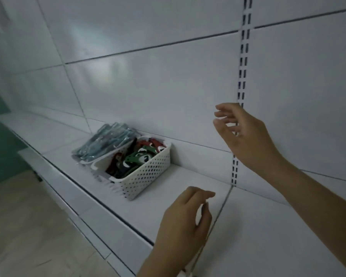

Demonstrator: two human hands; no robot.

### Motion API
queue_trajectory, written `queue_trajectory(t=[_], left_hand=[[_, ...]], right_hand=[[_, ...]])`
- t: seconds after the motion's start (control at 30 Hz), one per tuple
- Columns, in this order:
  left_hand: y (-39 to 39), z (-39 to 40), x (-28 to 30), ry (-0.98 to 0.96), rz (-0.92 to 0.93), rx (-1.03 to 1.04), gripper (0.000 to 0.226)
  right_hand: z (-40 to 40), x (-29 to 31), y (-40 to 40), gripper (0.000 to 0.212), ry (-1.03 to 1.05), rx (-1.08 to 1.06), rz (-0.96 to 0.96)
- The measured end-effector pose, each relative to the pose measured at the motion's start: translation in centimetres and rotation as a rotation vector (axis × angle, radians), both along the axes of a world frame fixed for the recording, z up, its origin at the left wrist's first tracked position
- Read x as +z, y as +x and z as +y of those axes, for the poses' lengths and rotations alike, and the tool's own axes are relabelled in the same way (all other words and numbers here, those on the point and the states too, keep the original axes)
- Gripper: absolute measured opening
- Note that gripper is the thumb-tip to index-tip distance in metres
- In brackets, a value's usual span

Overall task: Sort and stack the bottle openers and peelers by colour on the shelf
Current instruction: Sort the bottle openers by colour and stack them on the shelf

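A white perforated basket point(148, 176) stands on the white shelf point(188, 176) against the back panel. It holds a jumble of red, green and dark bottle openers point(140, 156). A second white basket behind it, mostly hidden, carries a pile of clear-wrapped grey-blue peelers point(106, 140). My left hand point(186, 220) hovers low over the shelf to the right of the front basket, fingers loosely curled, holding nothing. Higher up, in front of the back panel, my right hand point(246, 132) is raised with relaxed fingers and is empty. Neither hand touches a basket.
A slotted upright rail point(242, 76) runs down the back panel just behind my right hand. The shelf's front edge point(108, 210) drops to a beige tiled floor point(28, 226) at lower left. A seam point(222, 206) splits the shelf boards under my left hand.
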State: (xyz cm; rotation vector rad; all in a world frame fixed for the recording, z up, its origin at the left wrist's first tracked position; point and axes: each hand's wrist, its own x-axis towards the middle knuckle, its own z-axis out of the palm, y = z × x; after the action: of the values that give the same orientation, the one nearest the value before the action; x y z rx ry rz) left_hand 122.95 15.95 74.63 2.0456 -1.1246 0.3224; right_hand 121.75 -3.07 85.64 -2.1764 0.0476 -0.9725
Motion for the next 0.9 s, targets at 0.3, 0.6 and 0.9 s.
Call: queue_trajectory(t=[0.3, 0.6, 0.9], left_hand=[[17.7, 12.5, 1.2, -0.047, -0.168, 0.39, 0.024], [23.8, 14.1, 3.0, 0.446, 0.044, 0.414, 0.035], [26.2, 10.5, 3.9, 0.806, 0.191, 0.402, 0.105]], right_hand=[[7.7, -2.8, 18.3, 0.06, -0.095, 0.068, 0.362], [11.6, -6.4, 25.7, 0.136, -0.645, 0.103, 1.011], [11.1, -6.8, 27.5, 0.101, -0.773, 0.108, 0.888]])
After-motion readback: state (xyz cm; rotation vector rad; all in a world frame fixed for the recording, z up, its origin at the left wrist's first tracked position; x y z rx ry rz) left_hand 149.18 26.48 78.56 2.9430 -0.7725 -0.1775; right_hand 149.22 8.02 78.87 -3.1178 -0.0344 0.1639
